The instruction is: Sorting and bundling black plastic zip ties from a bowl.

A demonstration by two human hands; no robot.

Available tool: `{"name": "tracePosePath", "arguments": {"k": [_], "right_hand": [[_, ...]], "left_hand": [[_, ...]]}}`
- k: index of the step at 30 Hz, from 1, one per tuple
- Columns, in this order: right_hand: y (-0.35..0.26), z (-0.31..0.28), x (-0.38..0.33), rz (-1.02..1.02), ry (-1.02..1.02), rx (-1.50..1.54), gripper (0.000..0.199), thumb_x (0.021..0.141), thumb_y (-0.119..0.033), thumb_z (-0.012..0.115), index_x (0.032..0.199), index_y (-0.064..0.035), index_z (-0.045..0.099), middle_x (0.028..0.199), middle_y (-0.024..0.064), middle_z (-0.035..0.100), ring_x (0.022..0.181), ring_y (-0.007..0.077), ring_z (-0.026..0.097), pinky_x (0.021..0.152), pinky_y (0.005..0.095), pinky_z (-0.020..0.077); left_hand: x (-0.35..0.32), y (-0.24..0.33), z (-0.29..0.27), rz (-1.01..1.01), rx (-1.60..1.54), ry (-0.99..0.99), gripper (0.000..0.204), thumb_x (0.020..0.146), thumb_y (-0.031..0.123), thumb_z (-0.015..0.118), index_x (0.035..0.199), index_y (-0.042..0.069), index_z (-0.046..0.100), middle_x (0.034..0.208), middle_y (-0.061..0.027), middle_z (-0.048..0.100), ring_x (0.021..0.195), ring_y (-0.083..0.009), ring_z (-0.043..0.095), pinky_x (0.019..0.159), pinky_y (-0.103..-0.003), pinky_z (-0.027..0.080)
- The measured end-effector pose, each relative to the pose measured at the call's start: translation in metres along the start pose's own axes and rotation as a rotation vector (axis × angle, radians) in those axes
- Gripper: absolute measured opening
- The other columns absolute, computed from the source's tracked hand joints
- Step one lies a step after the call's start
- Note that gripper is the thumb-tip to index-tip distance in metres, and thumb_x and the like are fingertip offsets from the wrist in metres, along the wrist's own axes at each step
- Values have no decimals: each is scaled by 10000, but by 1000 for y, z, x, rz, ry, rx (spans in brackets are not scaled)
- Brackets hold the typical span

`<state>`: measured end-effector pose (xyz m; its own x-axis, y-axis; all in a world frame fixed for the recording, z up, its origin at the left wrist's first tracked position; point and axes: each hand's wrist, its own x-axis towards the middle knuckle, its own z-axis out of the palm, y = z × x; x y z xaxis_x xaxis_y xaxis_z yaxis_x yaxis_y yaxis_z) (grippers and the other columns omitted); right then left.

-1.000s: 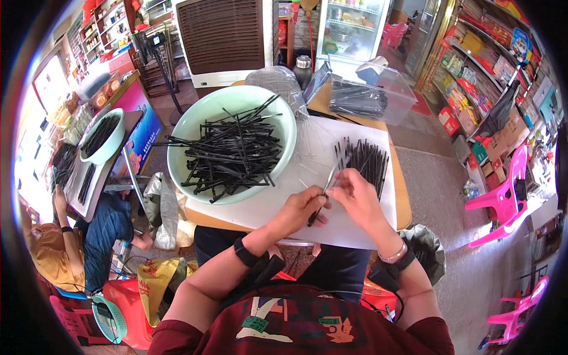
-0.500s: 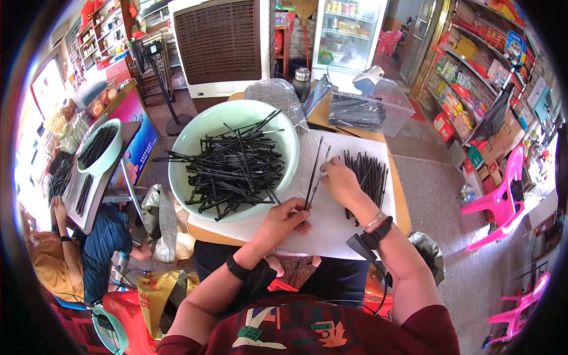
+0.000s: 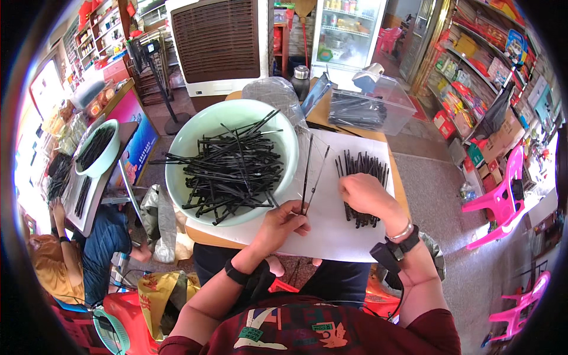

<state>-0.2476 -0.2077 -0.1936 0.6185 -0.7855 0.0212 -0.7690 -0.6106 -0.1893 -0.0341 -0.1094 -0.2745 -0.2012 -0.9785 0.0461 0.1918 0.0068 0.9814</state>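
My left hand pinches the near ends of two thin black sticks that point away over the white sheet. My right hand rests palm down on a row of black sticks laid side by side on the sheet. A pale green bowl heaped with tangled black sticks stands just left of my left hand.
A clear plastic box of black sticks stands at the table's far right. Behind it are a crumpled plastic bag and a dark bottle. A second person sits low at left beside another green bowl. Pink chairs stand at right.
My right hand has moved right from the held sticks onto the laid-out row. My left hand keeps two sticks, now tilted upright over the sheet.
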Motion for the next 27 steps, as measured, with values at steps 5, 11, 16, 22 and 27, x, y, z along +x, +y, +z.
{"name": "tracePosePath", "arguments": {"k": [5,11,16,22,27], "right_hand": [[7,-15,-29,62,84,83,129,741,-79,532,811,-30,627,767,180,627,776,358,609,695,434,477],[18,15,-34,148,114,398,133,757,-118,580,814,0,605,684,157,598,654,283,614,600,358,461],[5,17,-32,308,170,1085,90,828,-72,558,871,5,575,674,52,578,559,111,568,452,235,434],[-15,35,-12,243,343,1525,54,841,-49,567,876,-18,541,764,54,603,663,125,596,578,248,501],[-20,45,-3,206,418,1597,53,843,-50,570,880,-27,540,785,58,613,680,134,601,590,255,504]], "left_hand": [[0,-1,-1,-3,50,10,262,890,29,538,1149,-8,523,896,-62,596,791,-137,634,695,-250,536],[4,0,-2,-50,-24,16,256,884,5,532,1140,-2,527,908,-63,591,803,-138,638,715,-250,532],[4,7,1,-37,-80,10,255,890,-5,516,1145,-3,522,921,-74,587,830,-159,639,729,-261,536],[17,12,7,-11,-61,-49,255,890,-4,520,1144,-10,520,932,-71,586,837,-173,634,737,-280,538],[19,2,2,-40,-83,-10,252,880,-4,538,1132,-11,523,940,-71,589,842,-176,632,726,-285,541]]}}
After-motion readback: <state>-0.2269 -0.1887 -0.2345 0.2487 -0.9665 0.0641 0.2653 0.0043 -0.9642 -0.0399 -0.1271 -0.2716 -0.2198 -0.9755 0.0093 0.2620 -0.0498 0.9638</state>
